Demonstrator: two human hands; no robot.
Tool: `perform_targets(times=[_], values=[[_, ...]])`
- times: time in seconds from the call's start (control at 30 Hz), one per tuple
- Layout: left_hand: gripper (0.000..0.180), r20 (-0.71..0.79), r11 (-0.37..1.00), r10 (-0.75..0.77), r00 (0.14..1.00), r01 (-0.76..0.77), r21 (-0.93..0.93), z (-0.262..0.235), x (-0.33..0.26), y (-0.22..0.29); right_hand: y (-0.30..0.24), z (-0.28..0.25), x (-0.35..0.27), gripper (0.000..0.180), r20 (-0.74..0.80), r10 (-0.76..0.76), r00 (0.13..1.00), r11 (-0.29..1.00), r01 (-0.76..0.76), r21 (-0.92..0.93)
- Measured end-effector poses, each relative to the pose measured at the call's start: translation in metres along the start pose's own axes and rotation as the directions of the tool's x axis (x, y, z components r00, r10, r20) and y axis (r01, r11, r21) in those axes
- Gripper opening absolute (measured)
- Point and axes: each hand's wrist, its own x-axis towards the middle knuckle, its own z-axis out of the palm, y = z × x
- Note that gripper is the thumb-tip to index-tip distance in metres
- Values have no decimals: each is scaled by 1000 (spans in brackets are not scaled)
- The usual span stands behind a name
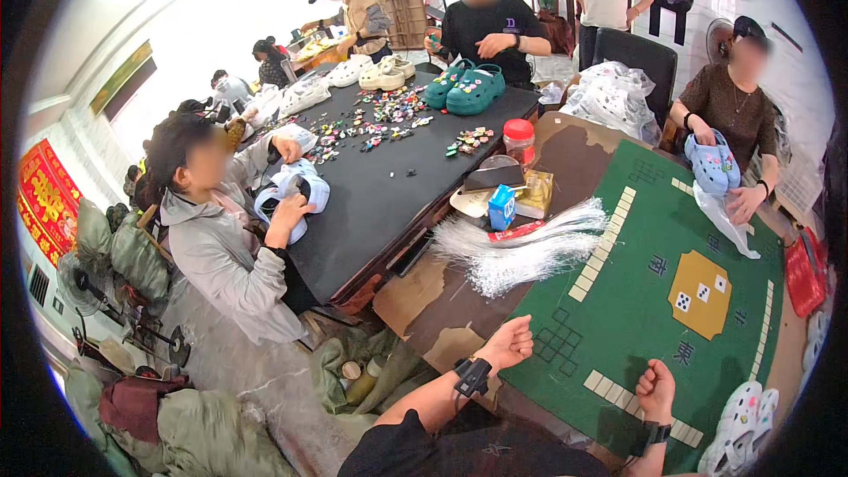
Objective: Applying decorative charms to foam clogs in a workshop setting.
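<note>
My left hand (510, 344) is curled into a loose fist over the near left corner of a green mat (609, 291). My right hand (655, 390), also in a fist, is over the mat's near edge, beside a printed row of white tiles (616, 393). I see nothing in either hand. Beyond my left hand lies a bundle of thin white plastic strands (521, 247). A pair of white clogs (742, 428) with colourful charms sits to the right of my right hand.
Across the mat a person holds a blue clog (712, 163) and a plastic bag. At the dark table (371, 203), another handles a light blue clog (293, 199). Teal clogs (473, 88), scattered charms (389, 115), a red-lidded jar (518, 141) and a blue box (502, 206) stand farther off.
</note>
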Motion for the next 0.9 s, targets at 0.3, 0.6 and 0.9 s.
perform_targets(times=[0.3, 0.6, 0.9], values=[[51, -78, 997, 70, 995, -72, -30, 11, -24, 26, 10, 12, 6, 17, 4, 75, 997, 996, -74, -50], [49, -99, 954, 271, 958, -281, -109, 15, -54, 70, 12, -1, 11, 17, -18, 87, 996, 996, -87, -11], [48, -139, 881, 441, 887, -457, -123, 29, -88, 96, 14, -1, 16, 17, 5, 76, 997, 997, -75, -27]])
